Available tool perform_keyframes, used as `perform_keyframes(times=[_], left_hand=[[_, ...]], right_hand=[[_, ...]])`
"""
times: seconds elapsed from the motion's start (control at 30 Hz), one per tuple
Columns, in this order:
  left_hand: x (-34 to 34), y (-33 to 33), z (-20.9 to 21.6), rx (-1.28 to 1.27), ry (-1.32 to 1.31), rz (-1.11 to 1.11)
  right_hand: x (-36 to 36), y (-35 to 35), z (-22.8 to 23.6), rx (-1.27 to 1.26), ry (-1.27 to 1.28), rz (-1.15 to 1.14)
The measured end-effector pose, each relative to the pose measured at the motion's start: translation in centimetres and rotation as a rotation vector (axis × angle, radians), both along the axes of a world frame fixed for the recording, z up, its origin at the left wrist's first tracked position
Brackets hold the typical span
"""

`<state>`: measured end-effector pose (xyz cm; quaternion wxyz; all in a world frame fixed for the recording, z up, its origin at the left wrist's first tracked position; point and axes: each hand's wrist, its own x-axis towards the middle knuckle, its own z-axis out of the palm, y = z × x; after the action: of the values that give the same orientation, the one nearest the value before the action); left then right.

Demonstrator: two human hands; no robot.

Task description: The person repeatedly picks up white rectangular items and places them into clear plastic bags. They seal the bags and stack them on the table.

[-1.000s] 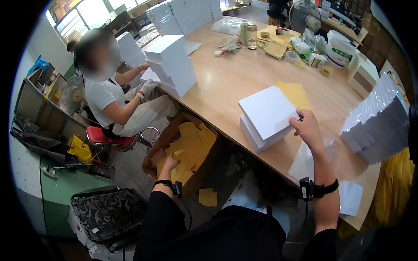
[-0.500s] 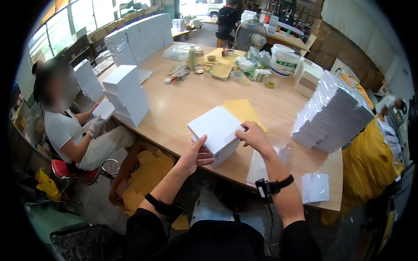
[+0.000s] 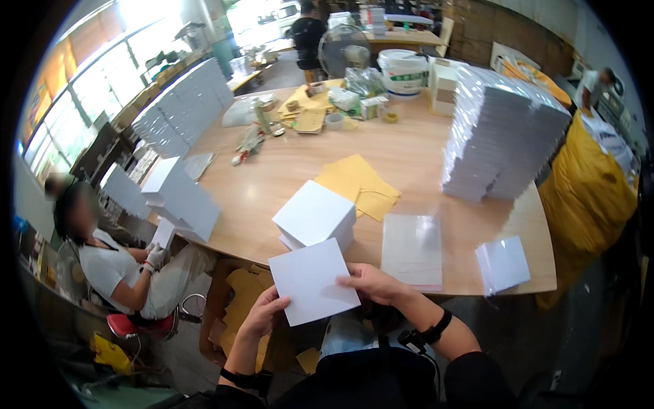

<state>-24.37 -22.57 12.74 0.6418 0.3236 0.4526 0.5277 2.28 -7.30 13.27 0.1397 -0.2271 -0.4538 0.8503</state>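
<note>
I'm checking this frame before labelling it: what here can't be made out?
Head view only:
- Underside of the white square sheet: faces away.
- Left hand fingertips: behind the sheet.
- Count in the white stack: edges too fine.
- Clutter near the white bucket: too small.

Both forearms are bare up to dark, black sleeves that end near the elbows. A black band circles the wrist behind the left hand point(image 3: 262, 315). Behind the right hand point(image 3: 373, 283) sits a black strap carrying a small dark device with a short protruding piece. The torso wears black.
</note>
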Motion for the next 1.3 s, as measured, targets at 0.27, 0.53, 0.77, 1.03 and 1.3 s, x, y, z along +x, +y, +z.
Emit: perform_keyframes(times=[0.27,0.53,0.77,1.03,1.3], left_hand=[[14.8,10.9,1.3,0.545,0.994,-0.275],[29.2,18.5,-4.5,0.704,0.933,-0.479],[29.4,19.5,-7.0,0.710,0.934,-0.484],[24.2,23.1,-6.5,0.623,1.072,-0.513],[21.7,25.5,-9.3,0.989,1.394,-0.276]], right_hand=[[17.6,-2.7,-1.1,0.728,-0.440,-0.590],[28.5,-6.2,-8.5,0.642,-0.698,-1.107],[28.4,-5.6,-5.6,0.784,-0.886,-1.004],[30.7,-7.5,-6.1,0.861,-0.699,-0.882],[27.9,-9.5,-8.9,-0.089,-0.078,-1.057]])
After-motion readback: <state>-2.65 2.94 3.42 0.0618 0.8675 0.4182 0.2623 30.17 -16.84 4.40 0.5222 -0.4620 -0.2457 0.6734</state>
